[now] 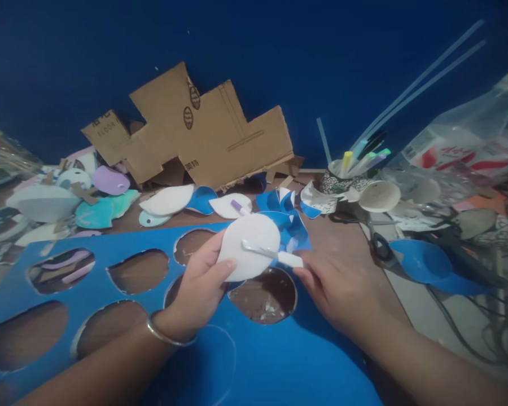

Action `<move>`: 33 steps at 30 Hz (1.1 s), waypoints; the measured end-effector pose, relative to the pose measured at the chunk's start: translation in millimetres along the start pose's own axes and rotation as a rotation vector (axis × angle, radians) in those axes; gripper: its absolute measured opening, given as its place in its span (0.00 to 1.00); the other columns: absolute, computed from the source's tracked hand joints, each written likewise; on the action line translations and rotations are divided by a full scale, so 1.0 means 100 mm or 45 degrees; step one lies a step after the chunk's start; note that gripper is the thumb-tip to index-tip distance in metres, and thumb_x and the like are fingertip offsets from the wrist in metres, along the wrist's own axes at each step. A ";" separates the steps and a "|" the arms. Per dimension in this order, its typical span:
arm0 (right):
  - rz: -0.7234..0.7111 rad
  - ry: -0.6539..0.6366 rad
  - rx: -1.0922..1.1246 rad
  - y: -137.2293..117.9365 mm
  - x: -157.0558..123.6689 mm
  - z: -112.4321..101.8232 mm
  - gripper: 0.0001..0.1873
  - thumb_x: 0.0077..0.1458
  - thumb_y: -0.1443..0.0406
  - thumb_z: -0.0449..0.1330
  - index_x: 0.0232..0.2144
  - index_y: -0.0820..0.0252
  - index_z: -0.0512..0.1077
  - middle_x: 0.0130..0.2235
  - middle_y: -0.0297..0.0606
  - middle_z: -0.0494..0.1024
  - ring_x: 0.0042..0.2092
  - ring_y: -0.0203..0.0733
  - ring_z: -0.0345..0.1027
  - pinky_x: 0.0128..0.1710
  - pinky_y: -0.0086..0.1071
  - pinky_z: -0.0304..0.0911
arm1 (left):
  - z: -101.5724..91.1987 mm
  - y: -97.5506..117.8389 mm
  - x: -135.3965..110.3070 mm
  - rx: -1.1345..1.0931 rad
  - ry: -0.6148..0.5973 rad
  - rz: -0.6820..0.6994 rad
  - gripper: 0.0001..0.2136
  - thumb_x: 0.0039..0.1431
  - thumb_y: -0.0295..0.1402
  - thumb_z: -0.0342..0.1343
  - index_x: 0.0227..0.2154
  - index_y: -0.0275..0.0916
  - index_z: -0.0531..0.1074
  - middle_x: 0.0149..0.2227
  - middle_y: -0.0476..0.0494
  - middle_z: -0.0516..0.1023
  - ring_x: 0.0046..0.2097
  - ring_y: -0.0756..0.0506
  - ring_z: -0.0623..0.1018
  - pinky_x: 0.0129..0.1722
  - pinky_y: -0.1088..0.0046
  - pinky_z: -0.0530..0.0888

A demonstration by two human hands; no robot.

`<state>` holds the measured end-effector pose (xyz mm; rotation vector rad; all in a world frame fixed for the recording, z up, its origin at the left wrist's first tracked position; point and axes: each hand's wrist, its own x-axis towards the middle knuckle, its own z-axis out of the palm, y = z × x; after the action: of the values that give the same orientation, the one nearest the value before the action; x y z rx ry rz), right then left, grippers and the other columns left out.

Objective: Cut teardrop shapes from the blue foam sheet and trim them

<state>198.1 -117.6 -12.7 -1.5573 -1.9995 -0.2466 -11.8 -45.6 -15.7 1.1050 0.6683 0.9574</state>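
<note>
My left hand (207,276) grips a white drop-shaped cutout (254,231) by its left edge, thumb on the face and fingers behind. In my right hand (322,282) is a slim tool with a white handle (290,259). Its pale, flattened end lies across the face of the cutout; its exact kind I cannot make out. Beneath both hands lies a blue sheet (271,361) with several drop-shaped holes. A faint curved outline is drawn on its near part. White scraps sit in the hole just below the cutout.
Behind the sheet lie white and blue cut shapes (167,198), with fish-like pieces at left. Folded cardboard (228,135) leans on the blue wall. A patterned cup of markers (342,177) stands back right. At right are scissors (381,246), cables and a plastic bag (469,135).
</note>
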 end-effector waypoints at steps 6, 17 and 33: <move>0.037 -0.011 0.030 0.00 -0.02 0.01 0.17 0.63 0.60 0.47 0.34 0.60 0.74 0.29 0.36 0.76 0.29 0.36 0.67 0.27 0.29 0.51 | 0.00 0.02 0.00 0.041 0.013 0.019 0.22 0.56 0.30 0.53 0.55 0.43 0.65 0.49 0.41 0.74 0.47 0.38 0.74 0.42 0.62 0.74; 0.010 0.014 -0.019 -0.01 -0.01 0.01 0.17 0.63 0.60 0.47 0.36 0.60 0.74 0.29 0.35 0.77 0.29 0.35 0.67 0.28 0.29 0.53 | 0.00 -0.01 0.00 -0.010 -0.012 -0.005 0.23 0.56 0.30 0.53 0.56 0.42 0.64 0.55 0.39 0.70 0.51 0.36 0.73 0.44 0.61 0.73; -0.029 0.093 -0.132 -0.03 0.02 -0.02 0.20 0.63 0.58 0.46 0.34 0.59 0.75 0.28 0.36 0.76 0.29 0.36 0.66 0.28 0.30 0.52 | 0.03 0.02 -0.01 -0.042 0.006 0.033 0.22 0.55 0.29 0.53 0.54 0.41 0.66 0.54 0.38 0.70 0.51 0.35 0.73 0.43 0.61 0.74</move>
<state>195.6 -118.2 -9.3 -1.5661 -1.9765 -0.4159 -10.0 -48.1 -13.0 1.0846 0.6415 0.9901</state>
